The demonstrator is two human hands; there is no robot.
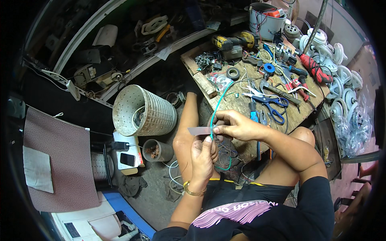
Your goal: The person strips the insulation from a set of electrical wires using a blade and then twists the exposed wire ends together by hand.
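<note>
One green wire [217, 105], crossing blade [198, 131] | pinched in left hand [204, 156] | right hand [235, 125] closed on blade

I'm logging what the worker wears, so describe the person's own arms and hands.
The left hand and right hand are bare, with no gloves. A gold-coloured band circles the left wrist; whether watch or bracelet is unclear. No band shows on the right wrist. The black T-shirt has short sleeves, leaving both forearms uncovered.
</note>
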